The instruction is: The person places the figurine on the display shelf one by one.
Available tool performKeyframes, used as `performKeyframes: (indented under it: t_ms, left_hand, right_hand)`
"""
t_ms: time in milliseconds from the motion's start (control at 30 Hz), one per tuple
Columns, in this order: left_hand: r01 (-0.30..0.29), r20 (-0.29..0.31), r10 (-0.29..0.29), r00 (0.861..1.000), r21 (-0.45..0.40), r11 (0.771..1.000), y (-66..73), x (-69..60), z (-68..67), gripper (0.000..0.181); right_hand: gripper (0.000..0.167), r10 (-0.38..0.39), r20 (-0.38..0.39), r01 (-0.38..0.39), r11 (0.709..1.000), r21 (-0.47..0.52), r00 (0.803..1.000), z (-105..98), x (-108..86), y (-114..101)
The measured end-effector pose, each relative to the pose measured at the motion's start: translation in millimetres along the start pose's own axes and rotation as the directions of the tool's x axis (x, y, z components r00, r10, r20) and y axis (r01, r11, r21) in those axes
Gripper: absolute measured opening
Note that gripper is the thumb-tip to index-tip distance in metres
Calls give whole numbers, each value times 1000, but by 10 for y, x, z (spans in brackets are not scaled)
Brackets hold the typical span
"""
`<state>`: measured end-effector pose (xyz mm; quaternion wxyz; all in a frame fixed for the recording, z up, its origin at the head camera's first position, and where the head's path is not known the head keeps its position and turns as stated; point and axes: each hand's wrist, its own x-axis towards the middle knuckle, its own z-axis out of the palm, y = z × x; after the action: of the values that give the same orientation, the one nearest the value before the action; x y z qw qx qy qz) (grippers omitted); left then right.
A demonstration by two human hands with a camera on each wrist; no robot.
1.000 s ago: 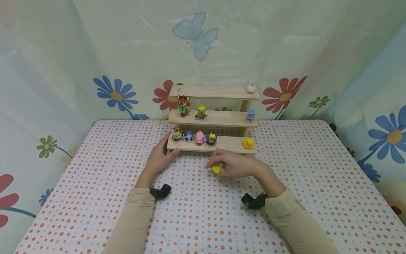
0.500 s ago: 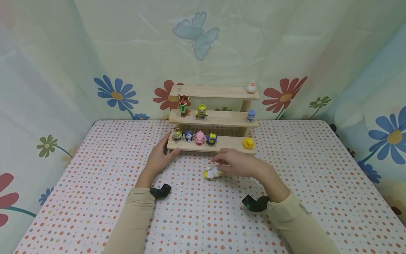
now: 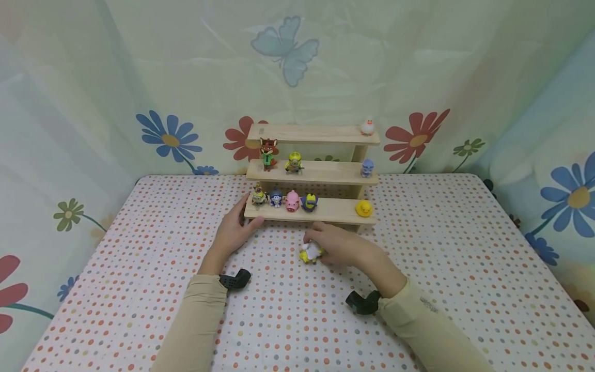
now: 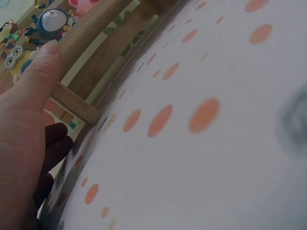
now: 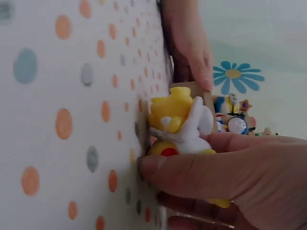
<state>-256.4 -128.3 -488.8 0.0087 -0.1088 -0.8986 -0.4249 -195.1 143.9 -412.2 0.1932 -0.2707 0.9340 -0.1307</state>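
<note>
A small yellow-and-white toy figure (image 3: 310, 252) lies on the dotted tablecloth in front of the wooden shelf. My right hand (image 3: 341, 245) pinches its right end; in the right wrist view the thumb lies across the toy figure (image 5: 189, 127), and the other fingers are partly hidden behind it. With thumb at the front edge and fingers round the end, my left hand (image 3: 234, 231) holds the lower left corner of the three-tier wooden shelf (image 3: 337, 209). In the left wrist view the left thumb (image 4: 41, 72) is near a goggled yellow toy.
On the bottom tier stand several toys, including a pink pig (image 3: 292, 201) and a yellow duck (image 3: 364, 208). The middle tier bears a fox figure (image 3: 267, 154), a yellow goggled figure (image 3: 294, 163) and a blue figure (image 3: 367, 168). A white bird toy (image 3: 368, 127) sits on top.
The right hand let the toy figure down onto the cloth, loosened from it, then closed on it again from the right. The left hand has stayed at the shelf corner.
</note>
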Motion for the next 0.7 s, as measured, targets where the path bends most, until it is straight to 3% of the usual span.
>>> performKeyframes:
  t_ms: [233,500,700]
  left_hand:
    - [2,0,-2,1000,-3,1000,-2,2,-1,93]
    - [1,1,-1,1000,-9,1000,9,3,-3,92]
    - [-3,1,3,1000,-3,1000,5,4,-4,92]
  right_hand:
    - [42,-3,-18,3,1000,-3,1000,-2,4,8]
    - [46,23,-9,-23,999,-22,1000,-141,-85,-17]
    - [39,-4,-64,2,1000,-30,998,-220,-147,-21]
